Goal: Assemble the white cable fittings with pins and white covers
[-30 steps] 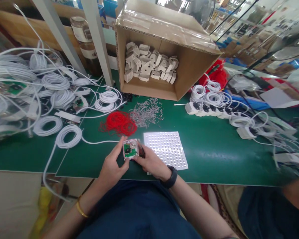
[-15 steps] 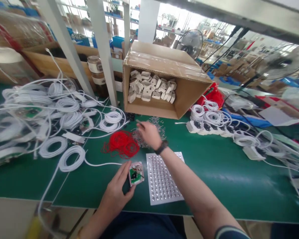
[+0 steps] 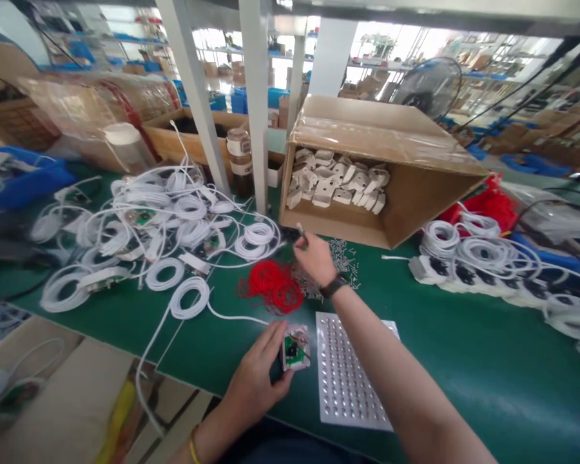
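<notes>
The left hand [image 3: 254, 380] gripped a small square clear-plastic module with a green circuit board inside [image 3: 295, 348], its fingers [image 3: 272, 333] closed around the left edge and holding it just above the green tabletop [image 3: 464, 361], close to the near edge. A thin white cable [image 3: 236, 316] ran from the module's area to a coil of white cord [image 3: 189, 297] lying to the left.

The right hand [image 3: 315, 259], with a black watch on the wrist [image 3: 332, 286], was stretched forward over a scattered heap of small silvery metal pins [image 3: 341, 258]. Its fingers pinched one short pale stick-like piece [image 3: 300, 230], lifted clear of the heap.

Just left of the pins lay a tangle of red wire [image 3: 273, 290]. Directly right of the module a white perforated sheet with rows of round dimples [image 3: 348, 380] lay flat on the tabletop, the right forearm crossing above it.

Behind the pins stood a brown cardboard box tipped on its side [image 3: 415, 193], its open mouth facing the person and filled with beige plastic housings [image 3: 338, 180]. Many coiled white cables with plugs [image 3: 174, 212] were piled to the left, and more white coils with power-strip bodies [image 3: 464, 258] lay to the right.
</notes>
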